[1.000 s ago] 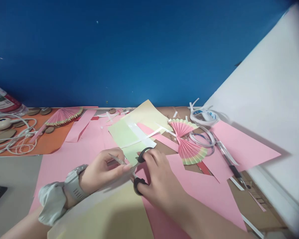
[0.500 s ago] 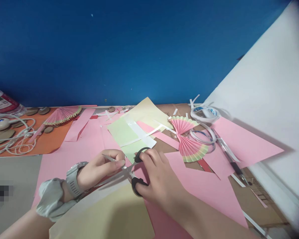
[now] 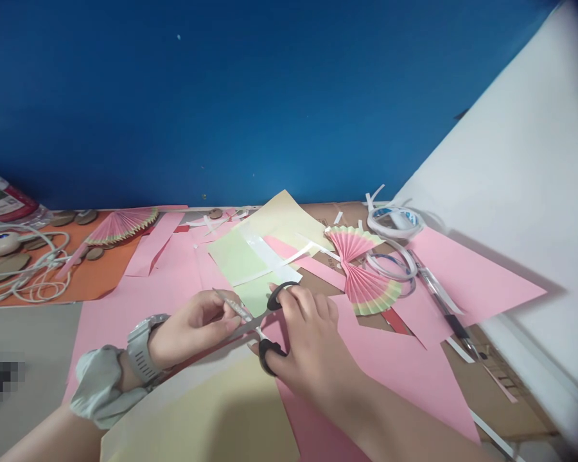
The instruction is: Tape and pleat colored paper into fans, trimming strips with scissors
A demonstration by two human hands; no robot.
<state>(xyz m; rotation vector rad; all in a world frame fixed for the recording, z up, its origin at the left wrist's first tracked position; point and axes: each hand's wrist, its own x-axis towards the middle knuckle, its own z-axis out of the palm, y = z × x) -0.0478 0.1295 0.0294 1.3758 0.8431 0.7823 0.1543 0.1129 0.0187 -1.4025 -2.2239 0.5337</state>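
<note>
My right hand (image 3: 313,340) has its thumb and fingers through the black handles of a pair of scissors (image 3: 250,327), whose blades are spread apart and point left. My left hand (image 3: 197,327) is closed in a pinch right at the blades. What lies between its fingertips is hidden; a small white bit shows by the scissors' pivot. A grey watch and a pale scrunchie circle the left wrist. Below both hands lies a sheet of yellow paper (image 3: 197,410) with a whitish band along its far edge. Pink paper (image 3: 385,366) lies under the right forearm.
A pleated pink fan (image 3: 366,269) and tape rolls (image 3: 395,221) lie right of centre, near a pen (image 3: 455,324). Another folded fan (image 3: 120,228), white cables (image 3: 43,269) and a bottle (image 3: 7,196) are at left. A blue wall (image 3: 289,96) closes the back.
The scissors have shifted slightly right and turned with my right hand. My left fingers have shifted slightly at the blades, and the upper blade shows more.
</note>
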